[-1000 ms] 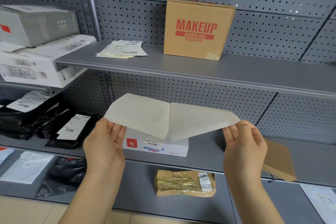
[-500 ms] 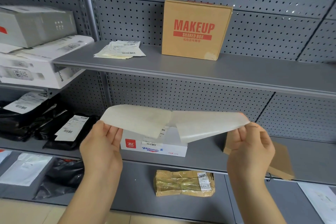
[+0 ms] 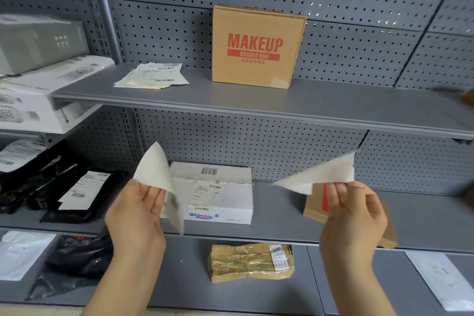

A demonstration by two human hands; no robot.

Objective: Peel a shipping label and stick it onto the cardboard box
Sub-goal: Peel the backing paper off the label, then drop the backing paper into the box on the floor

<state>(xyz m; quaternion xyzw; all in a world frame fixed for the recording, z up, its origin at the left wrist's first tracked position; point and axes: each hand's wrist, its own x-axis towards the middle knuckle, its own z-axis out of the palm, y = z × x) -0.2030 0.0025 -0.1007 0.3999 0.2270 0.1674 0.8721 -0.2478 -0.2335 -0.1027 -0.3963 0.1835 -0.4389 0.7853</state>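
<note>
A brown cardboard box point(image 3: 257, 46) printed "MAKEUP SHARED BOX" stands upright on the upper shelf, leaning on the pegboard. Below it, in front of the middle shelf, my left hand point(image 3: 137, 213) pinches one white sheet point(image 3: 159, 177) that curls and hangs down. My right hand point(image 3: 352, 215) pinches a second white sheet point(image 3: 323, 177), held flat and pointing left. The two sheets are fully apart, with a wide gap between them. I cannot tell which sheet is the label and which the backing.
A stack of printed shipping labels point(image 3: 154, 77) lies on the upper shelf point(image 3: 333, 108) left of the box. A white carton point(image 3: 220, 195) and a flat brown mailer point(image 3: 318, 208) sit on the middle shelf. A taped brown parcel point(image 3: 251, 261) lies lower. Black bags point(image 3: 64, 192) fill the left.
The two sheets, joined along the middle a second ago, have come apart. My hands moved away from each other, each keeping one sheet.
</note>
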